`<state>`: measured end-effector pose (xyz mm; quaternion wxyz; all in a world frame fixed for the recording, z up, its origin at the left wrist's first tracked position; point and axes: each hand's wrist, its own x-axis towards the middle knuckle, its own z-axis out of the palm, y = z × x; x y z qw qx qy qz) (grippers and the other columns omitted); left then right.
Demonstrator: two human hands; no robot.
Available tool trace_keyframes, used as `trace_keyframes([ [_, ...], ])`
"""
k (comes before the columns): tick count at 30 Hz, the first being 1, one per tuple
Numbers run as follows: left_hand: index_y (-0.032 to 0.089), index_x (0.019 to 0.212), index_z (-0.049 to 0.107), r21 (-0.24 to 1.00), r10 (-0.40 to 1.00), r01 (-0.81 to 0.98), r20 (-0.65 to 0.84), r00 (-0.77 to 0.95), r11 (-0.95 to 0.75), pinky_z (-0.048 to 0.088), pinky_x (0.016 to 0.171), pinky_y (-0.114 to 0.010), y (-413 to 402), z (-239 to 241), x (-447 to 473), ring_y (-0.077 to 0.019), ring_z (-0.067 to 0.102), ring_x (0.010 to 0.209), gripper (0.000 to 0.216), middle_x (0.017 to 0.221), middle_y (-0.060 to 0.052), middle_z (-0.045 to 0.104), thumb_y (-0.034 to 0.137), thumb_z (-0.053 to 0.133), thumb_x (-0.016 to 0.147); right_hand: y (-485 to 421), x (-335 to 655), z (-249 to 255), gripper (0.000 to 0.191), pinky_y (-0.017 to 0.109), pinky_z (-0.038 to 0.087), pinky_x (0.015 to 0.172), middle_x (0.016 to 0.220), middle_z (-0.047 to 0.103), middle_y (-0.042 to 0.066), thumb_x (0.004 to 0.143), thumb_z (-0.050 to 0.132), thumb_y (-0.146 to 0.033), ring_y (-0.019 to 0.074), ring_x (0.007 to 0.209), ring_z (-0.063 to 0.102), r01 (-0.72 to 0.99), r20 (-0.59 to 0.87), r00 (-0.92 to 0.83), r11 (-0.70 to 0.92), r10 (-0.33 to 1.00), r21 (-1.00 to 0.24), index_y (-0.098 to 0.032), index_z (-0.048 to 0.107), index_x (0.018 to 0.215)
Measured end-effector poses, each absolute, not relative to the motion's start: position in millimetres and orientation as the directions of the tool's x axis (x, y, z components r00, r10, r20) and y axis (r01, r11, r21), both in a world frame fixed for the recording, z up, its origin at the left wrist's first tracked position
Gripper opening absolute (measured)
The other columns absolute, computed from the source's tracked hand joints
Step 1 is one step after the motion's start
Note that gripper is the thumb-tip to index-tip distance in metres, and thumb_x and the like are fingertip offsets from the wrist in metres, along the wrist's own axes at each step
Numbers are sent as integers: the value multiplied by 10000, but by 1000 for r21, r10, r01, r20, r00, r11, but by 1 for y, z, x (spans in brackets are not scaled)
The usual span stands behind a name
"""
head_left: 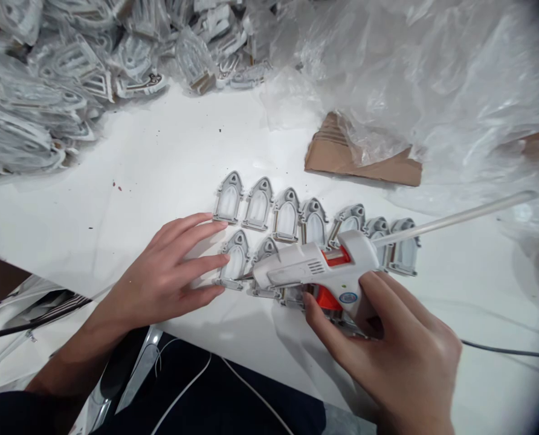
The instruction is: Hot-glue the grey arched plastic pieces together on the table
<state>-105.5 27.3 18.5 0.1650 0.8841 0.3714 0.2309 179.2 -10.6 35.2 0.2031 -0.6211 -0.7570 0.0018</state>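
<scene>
Wrapped round the handle of a white and orange hot glue gun (pixel 292 266) is my right hand (pixel 400 344). A long glue stick (pixel 460 217) juts out of the gun's back end. The nozzle points left, at the lower part of a small arched grey-white piece (pixel 235 257) at the left end of the front row. My left hand (pixel 170 272) lies with fingers stretched out, fingertips at the left edge of that piece and near an arched piece (pixel 228 196) in the row behind. The gun and my right hand hide part of the front row.
Wrapped pieces (pixel 70 78) are heaped at the back left. Clear plastic sheeting (pixel 387 72) covers the back right, partly over torn brown cardboard (pixel 360 160). A dark cord (pixel 509 349) runs off right. The white table's (pixel 161 157) front edge lies near my body.
</scene>
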Motion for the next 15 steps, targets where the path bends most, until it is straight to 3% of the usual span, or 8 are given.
trace_keyframes([
  [15, 150, 1106, 664, 469, 739, 585, 280, 612, -662, 454, 1093, -556, 27, 18, -105, -346, 445, 1391, 239, 1428, -192, 535, 194, 721, 878, -11, 181, 40, 408, 229, 276, 490, 592, 338, -64, 789, 676, -333, 62, 511, 325, 938, 296, -136, 219, 945, -269, -214, 307, 664],
])
